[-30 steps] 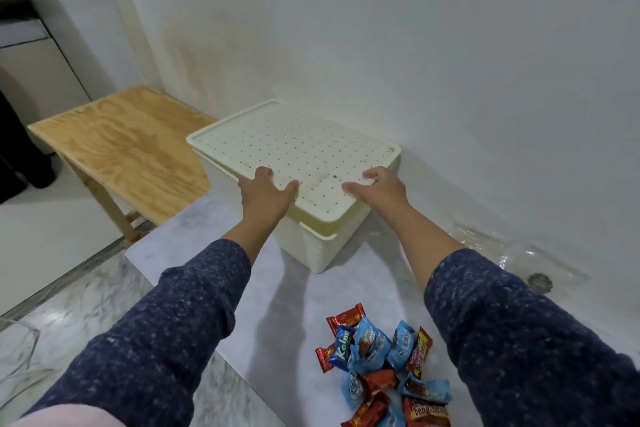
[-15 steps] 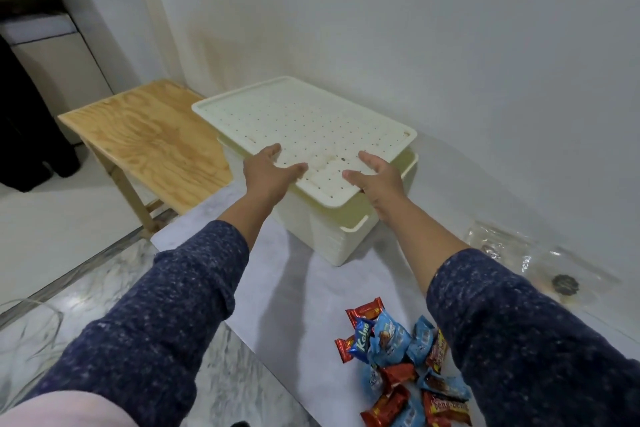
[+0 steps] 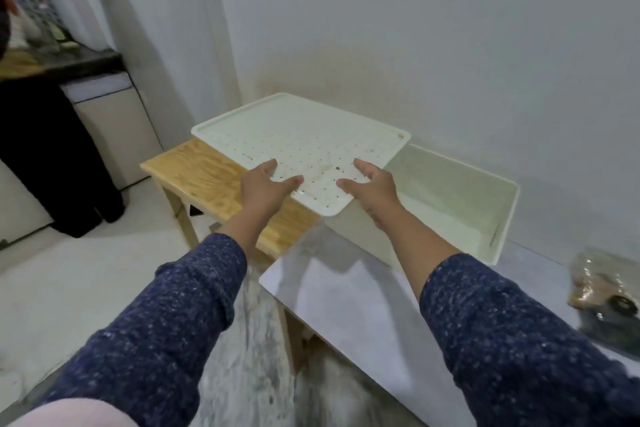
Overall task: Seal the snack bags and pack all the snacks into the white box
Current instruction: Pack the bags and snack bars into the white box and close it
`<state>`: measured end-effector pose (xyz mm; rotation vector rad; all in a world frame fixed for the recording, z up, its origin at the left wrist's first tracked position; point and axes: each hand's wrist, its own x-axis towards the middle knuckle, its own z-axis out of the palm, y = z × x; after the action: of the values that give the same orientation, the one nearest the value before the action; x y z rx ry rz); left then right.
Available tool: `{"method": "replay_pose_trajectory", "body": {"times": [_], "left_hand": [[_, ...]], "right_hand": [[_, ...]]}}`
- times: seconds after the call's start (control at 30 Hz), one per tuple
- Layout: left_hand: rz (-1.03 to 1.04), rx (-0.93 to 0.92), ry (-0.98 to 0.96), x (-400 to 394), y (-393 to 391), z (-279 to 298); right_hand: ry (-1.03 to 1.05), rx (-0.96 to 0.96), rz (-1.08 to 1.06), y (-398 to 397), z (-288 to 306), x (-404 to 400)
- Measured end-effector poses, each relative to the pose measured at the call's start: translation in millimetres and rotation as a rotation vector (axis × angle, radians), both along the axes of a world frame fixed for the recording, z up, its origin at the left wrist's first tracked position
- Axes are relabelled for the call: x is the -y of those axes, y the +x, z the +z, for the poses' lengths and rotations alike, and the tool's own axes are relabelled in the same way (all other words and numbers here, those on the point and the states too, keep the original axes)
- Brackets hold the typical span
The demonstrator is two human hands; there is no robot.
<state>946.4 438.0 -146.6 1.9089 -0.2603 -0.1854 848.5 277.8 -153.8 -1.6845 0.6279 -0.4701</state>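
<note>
The white box (image 3: 460, 204) stands uncovered on the marble table (image 3: 346, 291) by the wall, and its inside looks bare. Its perforated white lid (image 3: 304, 139) is held level to the left of the box, over the wooden side table (image 3: 194, 170). My left hand (image 3: 266, 189) grips the lid's near left edge, thumb on top. My right hand (image 3: 372, 187) grips the near right corner the same way. A clear snack bag (image 3: 609, 291) lies at the table's right edge. The pile of wrapped snacks is out of view.
The wall runs close behind the box and lid. A dark counter (image 3: 69, 62) with clutter and a white cabinet (image 3: 114, 121) stand at the far left. Pale floor (image 3: 69, 281) lies between the cabinet and the tables.
The lid has come off the box and moved left over the wooden side table, held in both hands. The box is now uncovered. The view swung left, so the snack pile dropped out of frame.
</note>
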Motion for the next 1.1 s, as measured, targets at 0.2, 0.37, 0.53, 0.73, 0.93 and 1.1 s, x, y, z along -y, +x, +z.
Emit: {"method": "replay_pose_trajectory", "body": {"times": [0.2,0.37,0.53,0.73,0.93,1.1], "left_hand": [[0.01,0.01,0.037,-70.5,55.5,-0.6],[0.028,-0.027,0.047,-94.1,100.1,-16.3],[0.04,-0.094,0.069,-86.5,141.9,-45.4],[0.03,-0.194,0.158,-59.8,199.7,-91.1],[-0.019,-0.298,0.238,-33.6,231.5,-149.5],[-0.067,-0.348,0.356,-29.4,238.1,-185.4]], "right_hand": [[0.008,-0.022,0.028,58.9,-1.5,-70.1],[-0.005,-0.065,0.05,103.1,-11.6,-93.0],[0.019,-0.125,0.064,148.0,-35.2,-84.6],[0.097,-0.215,0.061,204.7,-81.8,-58.9],[0.117,-0.35,0.067,236.0,-134.7,-30.1],[0.076,-0.477,0.089,241.3,-169.8,-22.8]]}}
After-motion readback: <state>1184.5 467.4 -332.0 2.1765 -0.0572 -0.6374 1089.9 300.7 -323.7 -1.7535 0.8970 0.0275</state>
